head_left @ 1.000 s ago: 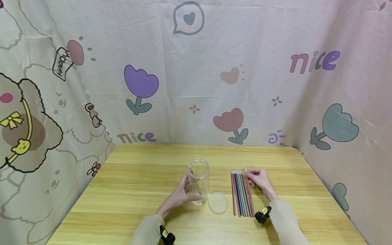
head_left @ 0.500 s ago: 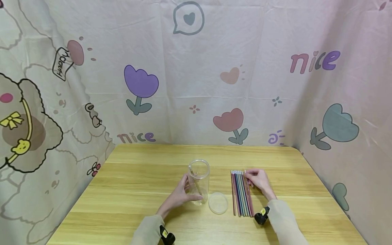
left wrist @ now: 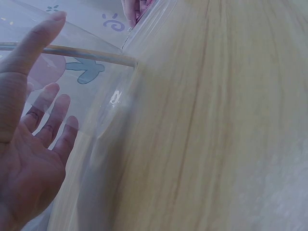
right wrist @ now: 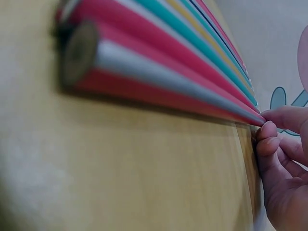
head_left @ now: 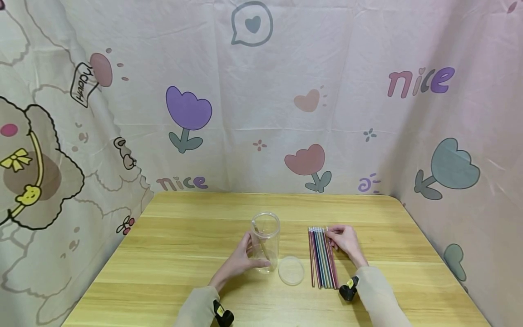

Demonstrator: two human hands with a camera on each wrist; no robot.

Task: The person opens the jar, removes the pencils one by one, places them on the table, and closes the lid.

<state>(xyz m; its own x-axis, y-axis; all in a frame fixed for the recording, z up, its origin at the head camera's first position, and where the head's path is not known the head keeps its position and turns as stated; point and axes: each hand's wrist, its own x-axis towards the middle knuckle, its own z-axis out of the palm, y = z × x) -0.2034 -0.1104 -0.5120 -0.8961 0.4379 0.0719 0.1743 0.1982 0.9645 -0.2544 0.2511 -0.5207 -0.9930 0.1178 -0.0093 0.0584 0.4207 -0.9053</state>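
Note:
A clear plastic jar [head_left: 273, 245] stands upright on the table, with one pencil [head_left: 259, 240] leaning inside it. My left hand [head_left: 237, 264] holds the jar low down, thumb in front and fingers around the far side; the left wrist view shows the fingers through the clear wall [left wrist: 108, 103]. To the right lies a row of coloured pencils [head_left: 320, 259], side by side. At its right edge my right hand [head_left: 346, 238] pinches the far end of a red pencil [right wrist: 163, 86], which lies on the table against the others.
A round clear lid [head_left: 291, 271] lies flat between the jar and the pencils. Behind the wooden table [head_left: 196, 236] and at its sides hangs a printed cloth [head_left: 253, 91].
My right hand has shifted slightly left, bringing the far end of the red pencil close against the row. The left hand and jar have stayed put.

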